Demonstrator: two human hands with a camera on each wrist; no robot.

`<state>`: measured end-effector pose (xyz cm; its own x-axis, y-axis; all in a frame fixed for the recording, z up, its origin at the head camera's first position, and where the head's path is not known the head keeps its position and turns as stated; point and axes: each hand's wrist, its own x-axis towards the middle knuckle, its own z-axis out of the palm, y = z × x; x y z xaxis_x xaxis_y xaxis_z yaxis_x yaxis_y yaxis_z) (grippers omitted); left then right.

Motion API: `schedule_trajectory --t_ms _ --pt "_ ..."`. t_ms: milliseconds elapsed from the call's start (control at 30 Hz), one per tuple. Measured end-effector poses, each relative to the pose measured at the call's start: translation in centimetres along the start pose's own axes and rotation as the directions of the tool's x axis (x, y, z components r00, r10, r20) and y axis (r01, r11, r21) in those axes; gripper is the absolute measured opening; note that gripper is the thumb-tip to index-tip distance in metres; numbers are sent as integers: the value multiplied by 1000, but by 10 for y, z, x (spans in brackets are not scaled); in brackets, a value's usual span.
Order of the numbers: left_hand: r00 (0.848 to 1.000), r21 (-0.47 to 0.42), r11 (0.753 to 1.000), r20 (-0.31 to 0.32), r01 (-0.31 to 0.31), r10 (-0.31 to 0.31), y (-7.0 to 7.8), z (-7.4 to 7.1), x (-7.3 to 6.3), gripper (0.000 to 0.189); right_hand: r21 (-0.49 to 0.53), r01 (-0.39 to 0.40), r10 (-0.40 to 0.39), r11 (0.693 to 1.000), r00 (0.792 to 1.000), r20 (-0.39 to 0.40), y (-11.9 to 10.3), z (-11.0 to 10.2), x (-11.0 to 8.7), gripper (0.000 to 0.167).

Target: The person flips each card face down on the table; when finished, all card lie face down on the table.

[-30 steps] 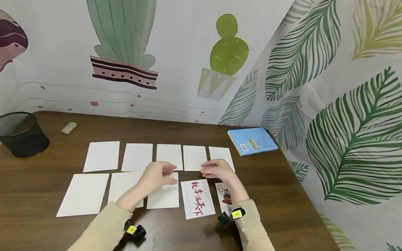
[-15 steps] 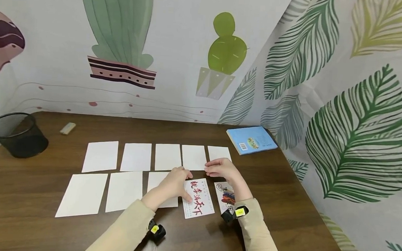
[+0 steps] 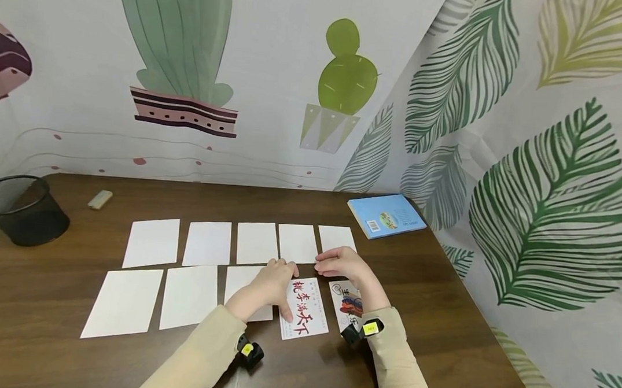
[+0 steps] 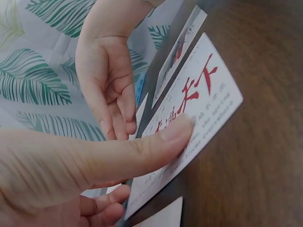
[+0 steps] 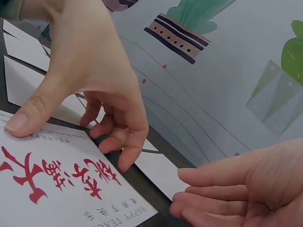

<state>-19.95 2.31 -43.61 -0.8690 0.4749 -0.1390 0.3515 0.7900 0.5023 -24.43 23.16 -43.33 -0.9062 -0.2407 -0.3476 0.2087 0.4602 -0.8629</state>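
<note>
A white printed card (image 3: 308, 307) with large red Chinese characters lies in the near row on the table. My left hand (image 3: 270, 285) grips it along its left side, its thumb over the near part and its curled fingers at the far corner; the right wrist view shows this from across the card (image 5: 85, 184). My right hand (image 3: 344, 262) hangs beyond the card to the right, fingers loosely bent and holding nothing. Under the right wrist lies a second printed card (image 3: 344, 304) with a colourful picture, partly hidden. A blank white card (image 3: 239, 280) is partly covered by the left hand.
Several blank white cards form a far row, one of them a card (image 3: 257, 242) in its middle, and more continue the near row leftward, such as a card (image 3: 122, 302). A blue book (image 3: 386, 216), a black mesh bin (image 3: 26, 213) and an eraser (image 3: 100, 200) stand farther back.
My left hand has moved right from over the blank card onto the card with red characters and closed on its left side. The right hand has stayed nearly still.
</note>
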Motion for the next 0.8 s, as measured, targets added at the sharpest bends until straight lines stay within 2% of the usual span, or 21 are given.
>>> schedule_trajectory --t_ms 233,400,467,567,700,800 --pt "1000 -62 998 -15 -21 20 -7 2 4 83 -29 18 -15 999 995 103 1 -2 -1 44" --pt "996 -208 974 -35 -91 86 -13 1 9 85 24 17 -21 1000 980 196 5 -6 2 48" --pt "993 -268 956 -43 -118 110 -15 1 11 85 64 5 -20 998 971 239 8 -8 3 49" --pt "992 -358 925 -69 -126 109 -19 -1 14 82 127 -1 -38 992 952 302 11 -11 5 49" --pt "993 -474 875 -111 -97 50 -23 -3 16 75 218 12 -88 976 935 343 15 -14 4 43" --pt "994 -575 816 -105 -64 4 -26 -5 16 74 266 19 -108 964 939 328 17 -16 3 36"
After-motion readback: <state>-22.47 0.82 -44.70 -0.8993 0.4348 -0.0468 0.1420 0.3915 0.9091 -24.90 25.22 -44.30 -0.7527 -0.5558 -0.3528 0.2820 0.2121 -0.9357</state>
